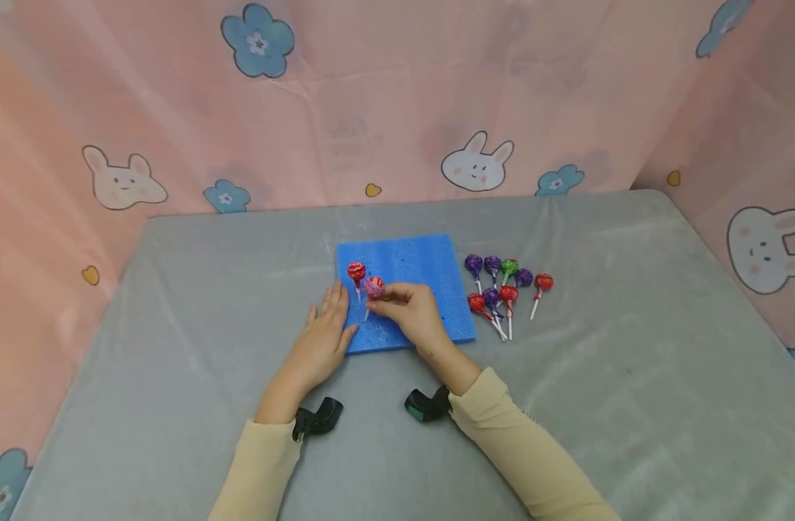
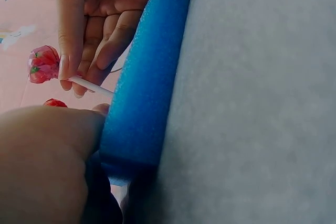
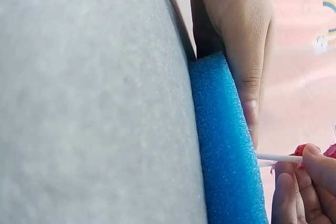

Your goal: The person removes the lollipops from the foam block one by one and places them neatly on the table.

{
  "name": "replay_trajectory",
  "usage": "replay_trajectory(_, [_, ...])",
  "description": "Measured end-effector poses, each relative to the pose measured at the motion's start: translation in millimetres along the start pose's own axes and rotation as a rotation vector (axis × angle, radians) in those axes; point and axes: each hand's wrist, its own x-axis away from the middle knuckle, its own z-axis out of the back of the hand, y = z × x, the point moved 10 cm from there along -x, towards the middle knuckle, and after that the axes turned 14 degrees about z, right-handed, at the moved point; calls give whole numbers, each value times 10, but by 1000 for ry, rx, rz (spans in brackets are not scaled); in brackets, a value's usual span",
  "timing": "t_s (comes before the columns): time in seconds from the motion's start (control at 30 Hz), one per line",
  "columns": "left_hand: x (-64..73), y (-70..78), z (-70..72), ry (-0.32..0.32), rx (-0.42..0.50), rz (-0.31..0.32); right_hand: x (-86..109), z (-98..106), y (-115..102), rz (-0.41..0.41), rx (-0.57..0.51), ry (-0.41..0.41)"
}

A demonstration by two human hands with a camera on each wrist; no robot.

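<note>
A pink lollipop (image 1: 374, 286) is pinched just below its wrapped head between the thumb and fingers of my right hand (image 1: 410, 311). Its white stick (image 2: 90, 84) points down, with the lower end at the top face of the blue foam board (image 1: 404, 253). Behind it, a red lollipop (image 1: 356, 272) stands upright in the board near the left edge. My left hand (image 1: 319, 336) lies along the board's left side, fingers straight, thumb over the front left corner. In the right wrist view the left thumb (image 3: 251, 114) rests against the foam.
Right of the board lie several loose lollipops: purple ones (image 1: 474, 265), a green one (image 1: 509, 268) and red ones (image 1: 543, 281). A grey cloth covers the table (image 1: 176, 347). A pink printed curtain (image 1: 371, 108) hangs behind it.
</note>
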Motion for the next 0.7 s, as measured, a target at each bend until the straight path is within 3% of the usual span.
replay_trajectory(0.3, [-14, 4, -12, -3, 5, -5, 8, 24, -21, 1, 26, 6])
replay_trajectory(0.7, [-19, -7, -17, -7, 3, 1, 4, 26, -76, 6, -27, 5])
